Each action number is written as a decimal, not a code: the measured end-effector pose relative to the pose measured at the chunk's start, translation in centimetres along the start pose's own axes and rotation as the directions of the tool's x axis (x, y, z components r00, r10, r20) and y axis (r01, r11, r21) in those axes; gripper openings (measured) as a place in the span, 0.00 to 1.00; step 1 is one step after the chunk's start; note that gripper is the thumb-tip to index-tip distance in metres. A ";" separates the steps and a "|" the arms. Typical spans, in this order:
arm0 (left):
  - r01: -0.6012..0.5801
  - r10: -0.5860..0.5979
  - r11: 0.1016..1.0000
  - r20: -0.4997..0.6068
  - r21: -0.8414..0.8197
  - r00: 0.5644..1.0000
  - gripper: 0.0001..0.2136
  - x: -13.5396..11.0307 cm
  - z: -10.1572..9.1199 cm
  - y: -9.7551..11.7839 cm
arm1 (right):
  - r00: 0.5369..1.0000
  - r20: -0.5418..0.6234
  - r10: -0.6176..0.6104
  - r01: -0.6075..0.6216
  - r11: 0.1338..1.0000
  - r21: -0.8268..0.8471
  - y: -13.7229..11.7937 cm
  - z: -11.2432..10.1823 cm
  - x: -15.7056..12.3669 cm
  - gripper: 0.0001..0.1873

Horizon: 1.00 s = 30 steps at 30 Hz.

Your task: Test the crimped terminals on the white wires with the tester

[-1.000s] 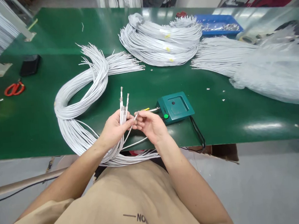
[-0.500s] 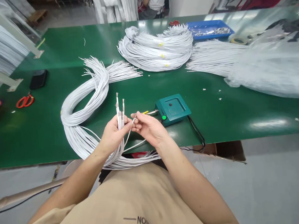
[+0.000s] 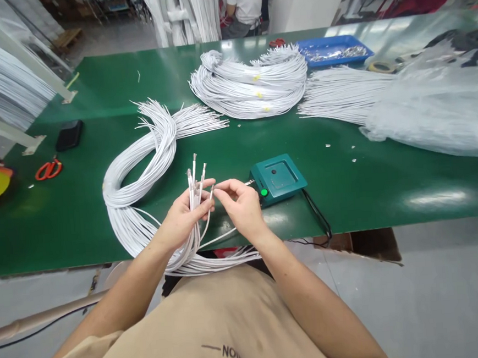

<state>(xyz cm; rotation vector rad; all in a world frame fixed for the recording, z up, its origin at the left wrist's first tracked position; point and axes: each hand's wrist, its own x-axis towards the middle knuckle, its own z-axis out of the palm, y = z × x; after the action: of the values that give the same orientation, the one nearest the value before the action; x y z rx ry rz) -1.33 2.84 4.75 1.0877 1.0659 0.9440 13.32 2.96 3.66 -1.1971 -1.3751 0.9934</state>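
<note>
My left hand point(image 3: 183, 217) is closed round a bunch of white cables point(image 3: 194, 196), their stripped ends pointing up. One cable leans out to the right between its thumb and fingers. My right hand point(image 3: 241, 205) has thumb and forefinger pinched at that cable's end, in front of a teal box point(image 3: 280, 176) with a lit green button point(image 3: 264, 192). A metal tip on the box's left side is partly hidden behind my right hand. The held cables run down over the table's front edge, beside a looped bundle of white cables point(image 3: 117, 180) on the left.
A large coil of white cables point(image 3: 252, 92) lies at the back, near a blue tray point(image 3: 334, 50) of small parts. Plastic-wrapped cables point(image 3: 432, 108) cover the right side. Red-handled scissors point(image 3: 48, 169) and a black phone-like object point(image 3: 69, 135) lie left. A person point(image 3: 245, 4) sits beyond the green table point(image 3: 368, 196).
My right hand has turned palm-down, and its fingertips have come back from the box's metal tip to the cable end. The left hand keeps its bunch. The view has shifted slightly.
</note>
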 end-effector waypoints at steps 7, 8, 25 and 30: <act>0.222 -0.210 0.941 0.073 -0.255 0.975 0.20 0.8 -0.7 0.1 | 0.842 0.374 -0.390 0.534 0.499 -0.682 0.9 -0.9 0.9 0.16; 0.228 -0.221 0.939 0.056 -0.256 0.974 0.20 1.0 -0.8 -0.1 | 0.842 0.389 -0.374 0.534 0.479 -0.697 1.0 -1.2 1.3 0.15; 0.165 -0.154 0.974 -0.080 0.155 0.985 0.23 3.8 -0.1 -3.7 | 0.837 0.544 -0.057 0.524 0.371 -0.767 2.6 -5.1 5.1 0.09; 0.196 -0.169 0.952 -0.129 0.236 0.977 0.22 4.2 0.4 -4.2 | 0.859 0.502 -0.102 0.502 0.363 -0.785 3.0 -5.0 5.2 0.11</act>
<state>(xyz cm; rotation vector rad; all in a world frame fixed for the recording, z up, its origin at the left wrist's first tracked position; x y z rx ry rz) 0.30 5.88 -0.10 1.1272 1.3770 0.7408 18.80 8.46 2.31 -1.4216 -2.5414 0.0753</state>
